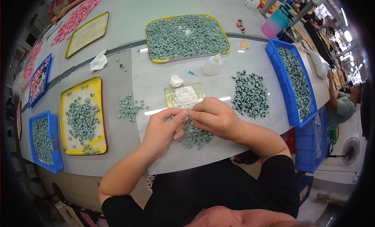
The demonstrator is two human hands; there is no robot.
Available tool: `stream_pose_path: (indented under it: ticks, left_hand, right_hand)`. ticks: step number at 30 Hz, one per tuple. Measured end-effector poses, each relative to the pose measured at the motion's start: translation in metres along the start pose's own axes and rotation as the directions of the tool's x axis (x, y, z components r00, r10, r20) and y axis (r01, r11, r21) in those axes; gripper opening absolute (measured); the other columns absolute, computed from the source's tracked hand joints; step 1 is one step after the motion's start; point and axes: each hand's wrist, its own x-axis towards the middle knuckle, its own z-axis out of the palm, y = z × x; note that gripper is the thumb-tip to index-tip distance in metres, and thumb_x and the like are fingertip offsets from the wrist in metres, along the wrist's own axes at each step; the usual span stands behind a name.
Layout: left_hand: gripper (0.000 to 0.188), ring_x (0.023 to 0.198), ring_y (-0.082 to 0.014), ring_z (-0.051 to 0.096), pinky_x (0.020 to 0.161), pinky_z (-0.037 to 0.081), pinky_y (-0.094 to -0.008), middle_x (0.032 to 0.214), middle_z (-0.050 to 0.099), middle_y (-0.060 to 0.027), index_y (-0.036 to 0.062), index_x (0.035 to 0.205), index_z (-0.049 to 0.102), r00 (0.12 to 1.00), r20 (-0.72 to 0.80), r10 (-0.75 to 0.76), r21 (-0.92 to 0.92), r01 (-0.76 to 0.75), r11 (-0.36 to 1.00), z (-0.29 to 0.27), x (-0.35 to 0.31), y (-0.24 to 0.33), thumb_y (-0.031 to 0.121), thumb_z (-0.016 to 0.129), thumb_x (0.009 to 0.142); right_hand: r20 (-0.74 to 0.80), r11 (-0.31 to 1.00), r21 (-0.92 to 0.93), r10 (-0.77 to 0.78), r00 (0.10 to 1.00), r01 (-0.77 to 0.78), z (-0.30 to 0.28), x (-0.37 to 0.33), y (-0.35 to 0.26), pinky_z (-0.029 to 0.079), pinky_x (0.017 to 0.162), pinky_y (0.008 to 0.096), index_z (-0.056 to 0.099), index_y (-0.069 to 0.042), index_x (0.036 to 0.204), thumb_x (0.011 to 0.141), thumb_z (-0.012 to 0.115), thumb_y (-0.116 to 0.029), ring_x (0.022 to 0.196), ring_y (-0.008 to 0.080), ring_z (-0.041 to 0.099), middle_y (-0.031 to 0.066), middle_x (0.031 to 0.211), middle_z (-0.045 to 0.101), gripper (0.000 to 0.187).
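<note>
Two hands meet fingertip to fingertip over a pile of small green pieces on a desk.

The left hand (pixel 163 128) and right hand (pixel 213 116) pinch together, apparently on one tiny piece, too small to see. The pile (pixel 194 134) lies just beneath them. Just beyond it sits a clear dish (pixel 186 95); a white bottle (pixel 212 65) stands farther back.

I see my hands (pixel 187 123) meeting over a pile (pixel 195 135) on the counter (pixel 156 86); a dish (pixel 186 95) lies behind, a bottle (pixel 212 65) beyond it, bins (pixel 291 109) right, trays (pixel 62 121) left.
</note>
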Motion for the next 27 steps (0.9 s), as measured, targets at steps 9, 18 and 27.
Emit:
stream_pose_path:
  ticks: [9, 18, 27]
  left_hand:
    - [0.021, 0.063, -0.0071, 0.04, 0.051, 0.035, -0.0184, 0.083, 0.051, -0.0038, -0.0059, 0.106, 0.052, 0.995, -0.098, 0.009, -0.118, -0.021, 0.993, -0.003, 0.003, 0.004, 0.007, 0.052, 0.088]
    - [0.022, 0.06, -0.0073, 0.042, 0.054, 0.039, -0.021, 0.086, 0.055, -0.0075, -0.0028, 0.104, 0.051, 0.995, -0.094, 0.019, -0.134, -0.031, 0.991, -0.023, 0.009, 0.0, 0.007, 0.058, 0.085]
    - [0.02, 0.059, -0.0063, 0.038, 0.049, 0.034, -0.0177, 0.082, 0.052, -0.0042, -0.005, 0.102, 0.053, 0.995, -0.098, 0.03, -0.146, -0.044, 0.988, -0.031, 0.009, -0.001, 0.01, 0.053, 0.089]
  right_hand:
    - [0.03, 0.953, -0.295, -0.06, 0.998, 0.066, 0.0, -0.003, 0.032, 0.044, 0.056, 0.0306, 0.061, 0.002, 0.094, 0.061, 0.064, 0.001, 0.065, 0.021, 0.054, 0.0087, 0.082, 0.057, 0.033]
    - [0.139, 0.918, -0.376, -0.077, 0.987, 0.125, 0.018, 0.0, 0.036, 0.046, 0.06, 0.0323, 0.06, 0.004, 0.094, 0.063, 0.058, -0.004, 0.069, 0.0228, 0.055, 0.0093, 0.086, 0.056, 0.033]
    - [0.065, 0.934, -0.342, -0.082, 0.994, 0.099, 0.027, 0.004, 0.035, 0.046, 0.058, 0.0306, 0.062, 0.002, 0.091, 0.064, 0.063, 0.0, 0.066, 0.0214, 0.056, 0.0088, 0.084, 0.057, 0.027]
